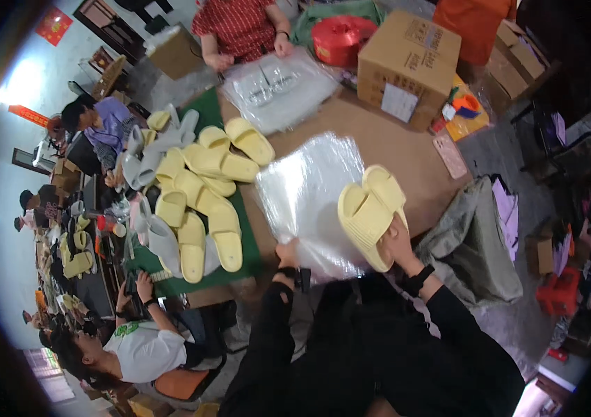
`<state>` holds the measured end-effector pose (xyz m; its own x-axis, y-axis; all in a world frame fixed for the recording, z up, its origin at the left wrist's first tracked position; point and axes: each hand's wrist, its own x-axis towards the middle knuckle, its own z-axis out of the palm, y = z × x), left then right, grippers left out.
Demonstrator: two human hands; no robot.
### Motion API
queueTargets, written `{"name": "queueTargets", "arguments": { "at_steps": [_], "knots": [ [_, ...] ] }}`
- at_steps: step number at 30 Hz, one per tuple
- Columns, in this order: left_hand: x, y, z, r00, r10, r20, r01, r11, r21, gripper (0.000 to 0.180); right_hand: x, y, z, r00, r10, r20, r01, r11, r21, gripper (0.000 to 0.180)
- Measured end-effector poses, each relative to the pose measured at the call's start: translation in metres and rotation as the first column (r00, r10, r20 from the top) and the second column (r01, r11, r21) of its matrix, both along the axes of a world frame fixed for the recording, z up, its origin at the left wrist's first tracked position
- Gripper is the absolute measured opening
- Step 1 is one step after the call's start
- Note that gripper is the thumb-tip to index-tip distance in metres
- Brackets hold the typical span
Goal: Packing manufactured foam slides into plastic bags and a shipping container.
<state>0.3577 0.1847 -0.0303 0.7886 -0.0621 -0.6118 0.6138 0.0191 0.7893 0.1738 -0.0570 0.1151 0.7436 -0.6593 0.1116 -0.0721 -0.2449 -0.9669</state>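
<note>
My right hand [398, 244] is closed around the near end of a pair of pale yellow slippers [363, 221], which it holds up with their soles tilted. Under and beside them lies a stack of clear plastic bags [306, 184], shiny and slightly wrinkled. My left hand [287, 253] is at the near left corner of this stack, its fingers closed on the edge of a bag; the fingertips are partly hidden. To the left, a heap of yellow slippers [201, 191] spreads over a green mat [249, 229], with several grey slippers [144, 167] among them.
Across the brown table [421, 163], a person in red [240, 31] sits behind more clear bags [278, 87]. A cardboard box [407, 66], red ribbon roll [341, 40] and pink phone [450, 156] are at the far right. A grey sack [473, 243] stands right; people sit left.
</note>
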Motion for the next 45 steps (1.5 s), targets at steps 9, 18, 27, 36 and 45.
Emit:
{"name": "queueTargets", "arguments": {
  "at_steps": [9,18,27,36,45],
  "knots": [
    [0.005,-0.028,0.005,0.871,-0.491,-0.032,0.466,0.803,0.371,0.057,-0.019,-0.045,-0.007,0.988,0.062,-0.143,-0.064,0.998,-0.010,0.029],
    [-0.134,0.250,-0.054,0.038,-0.962,-0.272,0.323,-0.245,0.914,0.068,0.070,0.019,-0.013,0.927,0.332,-0.174,-0.366,0.902,-0.230,0.015],
    [-0.461,0.246,-0.031,0.051,-0.963,-0.265,0.473,-0.210,0.856,0.060,0.078,-0.004,-0.033,0.932,0.306,-0.194,-0.320,0.947,-0.043,0.021],
    [-0.522,0.221,-0.004,0.049,-0.974,-0.219,0.609,-0.145,0.779,0.052,0.084,-0.012,-0.042,0.942,0.329,-0.058,-0.332,0.942,-0.050,0.007],
    [-0.468,0.212,-0.041,-0.083,-0.991,-0.104,0.740,-0.131,0.660,0.044,0.082,-0.008,-0.026,0.925,0.364,-0.106,-0.365,0.931,0.009,0.009]
  ]
}}
